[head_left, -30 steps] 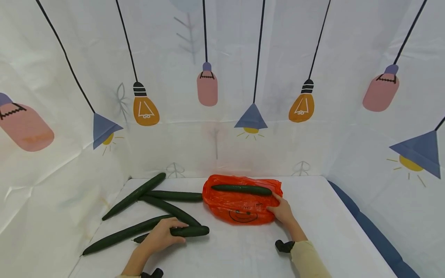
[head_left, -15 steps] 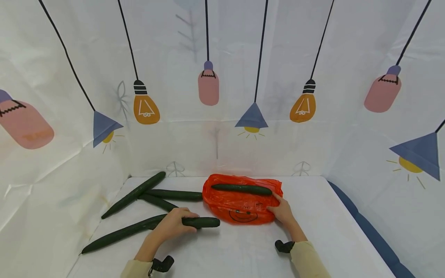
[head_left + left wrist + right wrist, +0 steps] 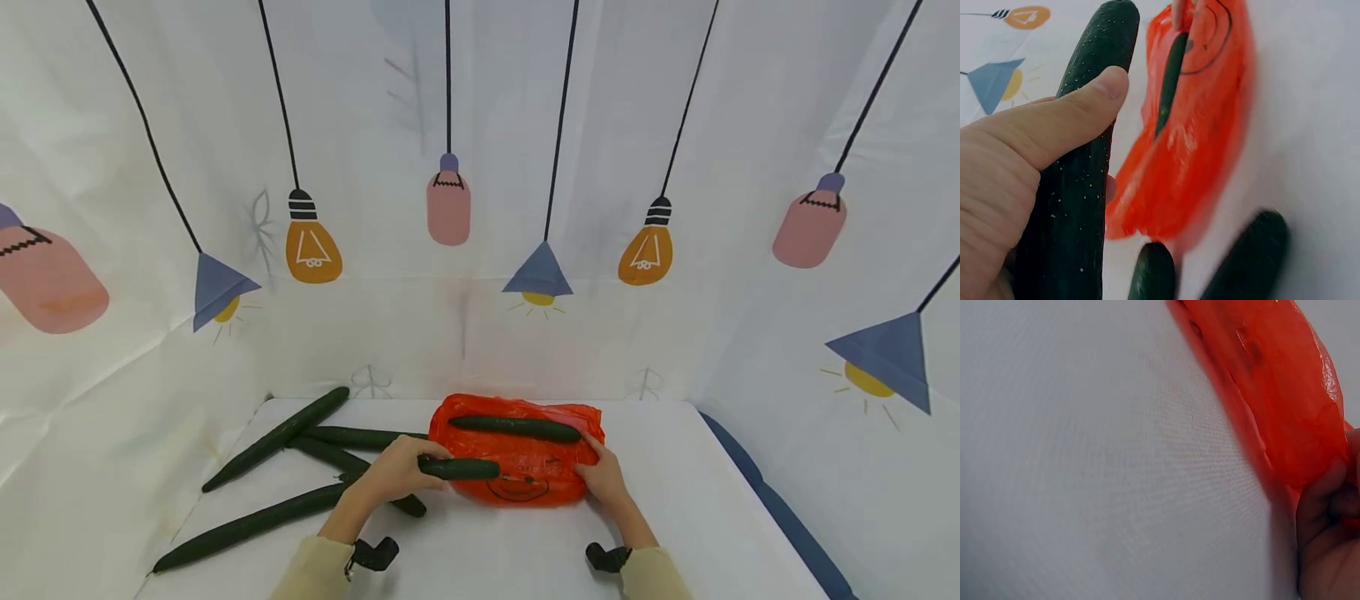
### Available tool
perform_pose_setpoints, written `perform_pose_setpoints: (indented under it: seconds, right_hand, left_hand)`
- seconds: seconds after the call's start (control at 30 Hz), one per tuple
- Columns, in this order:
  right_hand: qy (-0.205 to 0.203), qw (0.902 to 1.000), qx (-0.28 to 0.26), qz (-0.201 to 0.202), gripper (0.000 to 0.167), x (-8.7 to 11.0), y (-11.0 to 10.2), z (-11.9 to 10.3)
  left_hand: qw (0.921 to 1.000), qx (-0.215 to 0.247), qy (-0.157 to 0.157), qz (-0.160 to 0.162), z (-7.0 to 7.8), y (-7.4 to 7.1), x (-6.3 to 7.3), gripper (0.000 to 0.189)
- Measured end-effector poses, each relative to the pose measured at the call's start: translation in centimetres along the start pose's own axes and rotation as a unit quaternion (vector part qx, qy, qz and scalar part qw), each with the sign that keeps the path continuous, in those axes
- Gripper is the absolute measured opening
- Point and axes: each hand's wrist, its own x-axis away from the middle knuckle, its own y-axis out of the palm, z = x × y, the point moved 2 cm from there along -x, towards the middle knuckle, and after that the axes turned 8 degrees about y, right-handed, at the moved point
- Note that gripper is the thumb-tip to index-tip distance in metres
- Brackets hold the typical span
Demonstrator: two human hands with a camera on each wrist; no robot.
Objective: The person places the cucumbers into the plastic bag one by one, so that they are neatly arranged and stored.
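My left hand [image 3: 397, 471] grips a dark green cucumber [image 3: 468, 469] by its middle, thumb along its top in the left wrist view. The cucumber's free end points right and overlaps the left part of a red plastic bag [image 3: 480, 492] in the head view. Another cucumber [image 3: 513, 428] lies lengthwise in the mouth of the bag, which has a smiling face printed on its front. At the bag's right end my right hand [image 3: 606, 483] pinches the plastic between thumb and fingers, with a fingertip close to that cucumber's end.
Several more cucumbers lie on the white table [image 3: 495, 558] left of the bag: one slants at the back left [image 3: 277, 440], one lies nearer the front [image 3: 247, 529]. White sheeting [image 3: 390, 333] printed with lamps rises behind and at both sides.
My left hand has lifted the cucumber from the pile and carried it right and away from me toward the bag. The right hand stays at the bag's right end.
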Motion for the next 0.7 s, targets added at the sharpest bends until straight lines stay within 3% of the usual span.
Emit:
perform_pose_setpoints:
  seconds: [0.43,0.7]
  right_hand:
    - [0.008,0.9999,-0.011,0.008,0.071,0.4,0.5,0.5]
    - [0.009,0.9998,-0.011,0.01,0.071,0.3,0.7,0.5]
  left_hand:
    - [0.9934,-0.1,0.041,-0.039,1.4,1.7,-6.1,0.034]
    - [0.9916,-0.11,0.05,-0.046,1.2,2.8,-8.4,0.038]
